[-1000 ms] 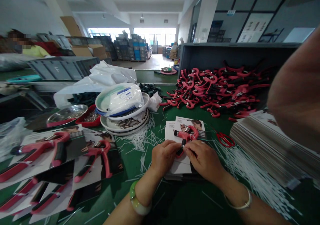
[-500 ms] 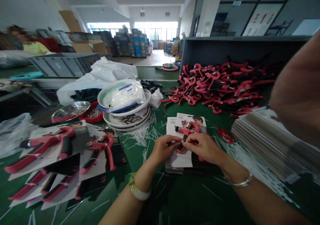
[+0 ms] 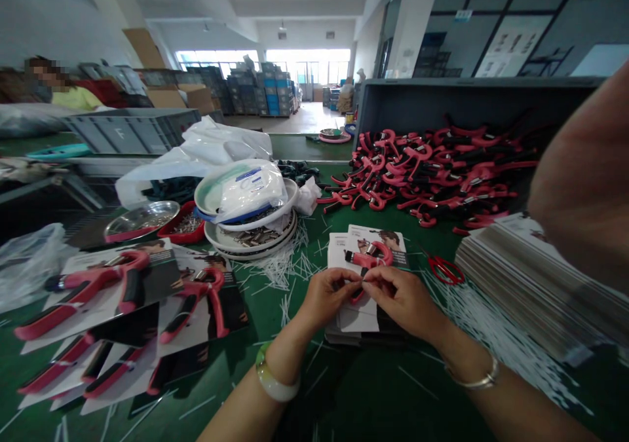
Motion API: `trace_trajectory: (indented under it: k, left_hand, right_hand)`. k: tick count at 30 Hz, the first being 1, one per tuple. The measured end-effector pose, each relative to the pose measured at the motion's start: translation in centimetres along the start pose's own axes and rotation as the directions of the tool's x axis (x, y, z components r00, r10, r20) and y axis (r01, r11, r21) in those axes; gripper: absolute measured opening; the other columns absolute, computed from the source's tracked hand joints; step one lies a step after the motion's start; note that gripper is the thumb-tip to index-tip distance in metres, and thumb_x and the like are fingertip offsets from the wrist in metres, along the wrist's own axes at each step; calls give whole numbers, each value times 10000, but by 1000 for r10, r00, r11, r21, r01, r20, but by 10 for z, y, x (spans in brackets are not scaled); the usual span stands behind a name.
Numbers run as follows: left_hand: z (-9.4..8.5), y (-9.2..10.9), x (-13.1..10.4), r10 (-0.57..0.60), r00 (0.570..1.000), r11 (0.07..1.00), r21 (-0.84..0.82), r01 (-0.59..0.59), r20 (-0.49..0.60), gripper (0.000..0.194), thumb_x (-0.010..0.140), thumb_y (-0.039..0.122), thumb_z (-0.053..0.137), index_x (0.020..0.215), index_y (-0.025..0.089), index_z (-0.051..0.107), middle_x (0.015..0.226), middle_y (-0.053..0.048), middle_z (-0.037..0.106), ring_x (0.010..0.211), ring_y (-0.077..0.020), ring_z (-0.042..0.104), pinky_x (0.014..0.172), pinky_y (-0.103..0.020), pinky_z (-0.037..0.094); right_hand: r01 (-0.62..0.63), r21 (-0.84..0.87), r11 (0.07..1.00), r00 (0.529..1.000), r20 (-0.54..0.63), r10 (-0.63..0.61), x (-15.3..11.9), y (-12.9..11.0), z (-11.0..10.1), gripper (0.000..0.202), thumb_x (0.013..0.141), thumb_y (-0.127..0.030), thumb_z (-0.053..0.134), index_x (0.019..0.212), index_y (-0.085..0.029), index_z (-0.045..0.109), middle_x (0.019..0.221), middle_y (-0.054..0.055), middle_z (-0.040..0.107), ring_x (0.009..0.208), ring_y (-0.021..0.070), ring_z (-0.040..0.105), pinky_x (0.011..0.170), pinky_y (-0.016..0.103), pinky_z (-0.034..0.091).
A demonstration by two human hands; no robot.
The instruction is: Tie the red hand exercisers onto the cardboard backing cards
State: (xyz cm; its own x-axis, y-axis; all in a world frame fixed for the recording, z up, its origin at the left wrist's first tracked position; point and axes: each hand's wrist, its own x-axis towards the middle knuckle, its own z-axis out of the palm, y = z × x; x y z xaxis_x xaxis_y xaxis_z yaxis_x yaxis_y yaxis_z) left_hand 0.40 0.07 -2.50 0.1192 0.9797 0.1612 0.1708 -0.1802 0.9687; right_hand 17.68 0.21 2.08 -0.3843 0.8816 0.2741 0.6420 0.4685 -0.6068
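A red-and-black plier-like tool [image 3: 382,253] with a curved head lies on a printed backing card [image 3: 361,321], atop a small stack of such cards. My left hand [image 3: 330,298] and my right hand [image 3: 400,298] meet over the tool's handle. Both hands are closed in a pinch, thumb against fingers, their tips almost touching. A thin white tie appears to be between them at the handle, mostly hidden by the fingers. The tool's lower part is partly covered by my right hand.
Carded tools [image 3: 81,291] overlap at left. Loose white ties [image 3: 506,337] lie at right beside red-handled scissors [image 3: 445,270] and a tall card stack [image 3: 531,291]. A grey crate [image 3: 472,92] on its side spills many red tools. Stacked bowls [image 3: 250,239] stand left of centre.
My fingertips have drawn closer together over the handle, and the right hand's fingers are more curled. The white bit between them is now less visible. The tool stays on its card.
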Motion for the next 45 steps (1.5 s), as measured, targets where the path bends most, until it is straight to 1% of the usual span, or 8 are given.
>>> trace_trajectory:
  k: [9,12,15,22,31,37,41,45]
  left_hand:
    - [-1,8,1,65,998,993,104,-62,-22,77,740,230,661,771,175,707,786,-25,705,675,-123,600,614,-209,444]
    - [1,9,1,145,989,984,113,-141,-31,50,738,227,669,748,183,692,923,-38,695,833,-145,620,709,-223,464]
    - [5,13,1,143,988,966,227,-126,-60,56,735,231,661,778,200,677,847,-8,684,740,-131,602,652,-221,458]
    - [8,27,-7,161,986,873,471,-128,-31,202,711,203,641,905,252,670,944,5,663,823,-148,600,732,-246,458]
    - [0,13,-19,157,982,872,481,-90,-101,192,795,307,614,955,219,674,828,-21,646,682,-122,586,638,-224,449]
    - [1,16,-19,142,984,828,557,-59,-107,184,780,295,614,929,204,672,791,-27,645,661,-133,575,625,-239,433]
    - [0,21,-19,57,988,818,575,35,-142,191,790,346,603,881,190,666,782,-28,649,638,-139,569,619,-256,416]
    - [-4,18,-16,-11,990,863,499,80,-138,184,768,346,636,846,182,666,781,-21,631,630,-129,552,598,-242,409]
  right_hand:
    - [125,-208,970,982,-113,-151,2,1,12,167,851,-229,502,744,-182,622,703,30,626,652,150,581,601,250,409]
    - [224,-261,939,946,-172,-274,2,3,17,172,856,-183,468,738,-171,592,697,43,610,679,165,585,634,266,427]
    - [287,-265,921,890,-281,-358,-1,5,18,146,854,-154,460,742,-173,551,674,32,572,651,156,558,623,264,431]
    - [235,-92,968,786,-568,-245,-10,7,14,76,850,-145,504,798,-195,526,700,1,542,635,127,532,605,240,436]
    - [292,-73,953,940,-160,-301,-4,2,2,213,907,-227,435,1082,-182,546,976,83,675,858,181,643,746,304,509]
    - [430,-466,773,869,-19,-495,-5,6,3,248,897,-133,405,896,-169,650,772,73,683,741,178,611,684,277,462]
    - [480,-544,689,841,61,-538,-2,8,2,224,847,-108,441,750,-172,632,673,61,633,678,181,562,606,282,395]
    - [675,-508,535,724,318,-612,3,4,-6,217,755,-40,447,773,-161,626,706,69,635,677,183,547,595,300,369]
